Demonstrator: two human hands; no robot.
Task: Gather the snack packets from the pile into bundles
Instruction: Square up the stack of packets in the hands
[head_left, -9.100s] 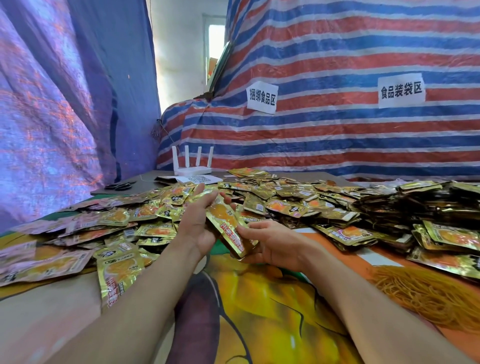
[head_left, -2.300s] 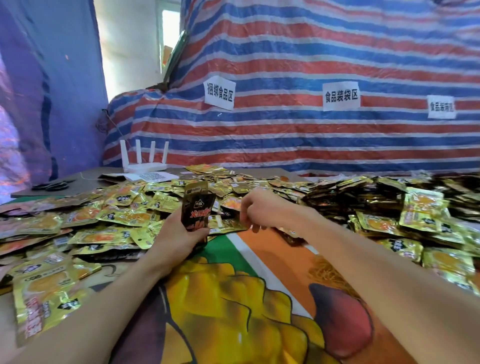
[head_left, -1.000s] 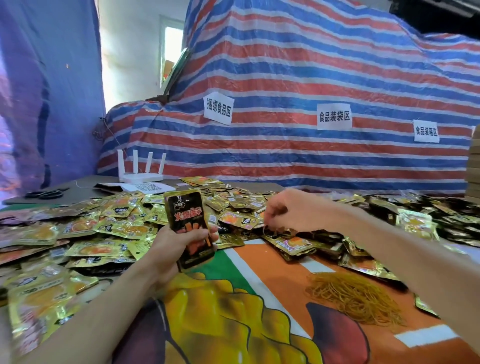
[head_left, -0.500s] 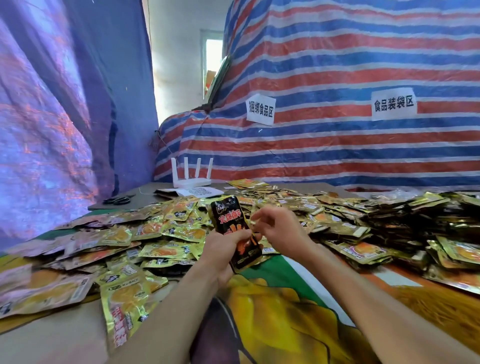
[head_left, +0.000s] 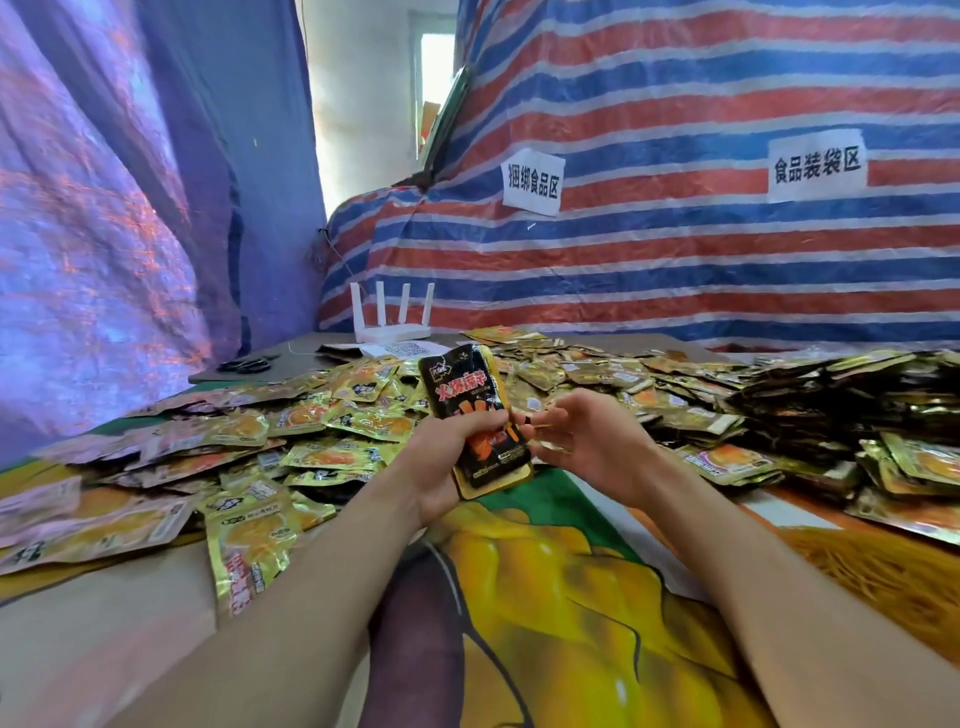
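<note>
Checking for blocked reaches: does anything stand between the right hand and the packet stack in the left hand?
Nothing visible does. The right hand is close beside the packet stack, which the left hand holds upright.

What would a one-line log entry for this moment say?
left hand: grips packet stack upright | right hand: pinches thin band beside stack | pile of loose packets: spread behind hands

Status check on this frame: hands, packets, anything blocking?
Left hand grips stack of black-fronted foil snack packets. Right hand beside it, pinching what looks like a thin yellow rubber band. Nothing between hands; loose gold foil packet pile behind.
</note>
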